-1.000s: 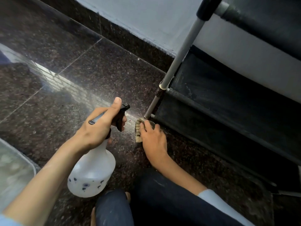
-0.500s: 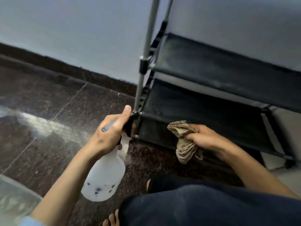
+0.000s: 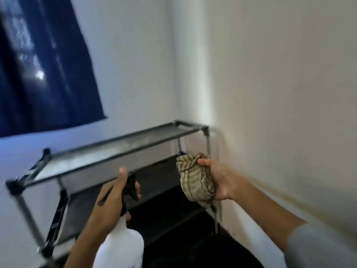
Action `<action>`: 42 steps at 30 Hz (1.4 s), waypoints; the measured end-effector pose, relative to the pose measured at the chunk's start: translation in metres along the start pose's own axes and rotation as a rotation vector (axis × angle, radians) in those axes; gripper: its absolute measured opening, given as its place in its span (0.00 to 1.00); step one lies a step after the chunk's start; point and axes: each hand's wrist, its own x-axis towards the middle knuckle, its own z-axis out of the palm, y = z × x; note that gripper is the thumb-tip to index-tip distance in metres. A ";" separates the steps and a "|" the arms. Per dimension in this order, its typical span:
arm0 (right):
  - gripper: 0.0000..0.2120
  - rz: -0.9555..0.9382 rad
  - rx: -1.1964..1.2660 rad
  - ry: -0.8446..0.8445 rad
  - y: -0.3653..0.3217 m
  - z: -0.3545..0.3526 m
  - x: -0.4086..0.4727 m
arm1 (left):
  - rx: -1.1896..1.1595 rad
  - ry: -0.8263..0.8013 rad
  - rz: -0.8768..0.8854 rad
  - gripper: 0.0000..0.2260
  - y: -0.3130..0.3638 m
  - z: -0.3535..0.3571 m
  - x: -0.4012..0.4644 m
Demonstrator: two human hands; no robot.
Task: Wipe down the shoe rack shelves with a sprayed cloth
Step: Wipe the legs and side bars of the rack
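Note:
A metal shoe rack (image 3: pixel 108 151) with dark fabric shelves stands in the room's corner, its dusty grey top shelf in full sight. My left hand (image 3: pixel 110 200) grips the black trigger head of a white spray bottle (image 3: pixel 121 248), thumb up, in front of the rack's middle. My right hand (image 3: pixel 218 180) holds a bunched beige striped cloth (image 3: pixel 195 178) up in the air, right of the nozzle and in front of the rack's right end. The lower shelves are dark and partly hidden by my hands.
A white wall (image 3: pixel 280 93) runs close along the right side, meeting another wall behind the rack. A dark blue curtain (image 3: pixel 38 64) hangs at the upper left above the rack. The floor below is dark.
The view has swung up from the floor to the whole rack and walls. My right hand has lifted the cloth from the floor to chest height. The bottle has risen too.

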 end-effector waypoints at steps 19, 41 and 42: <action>0.29 -0.135 0.222 -0.013 -0.063 -0.046 0.015 | 0.263 -0.307 0.012 0.36 0.049 0.137 0.053; 0.24 -1.326 -0.648 0.719 -0.079 -0.060 0.129 | 0.002 -0.017 -0.035 0.35 -0.024 0.150 0.073; 0.27 -1.302 -0.724 0.679 -0.077 -0.064 0.139 | 0.001 -0.002 -0.023 0.37 -0.025 0.152 0.074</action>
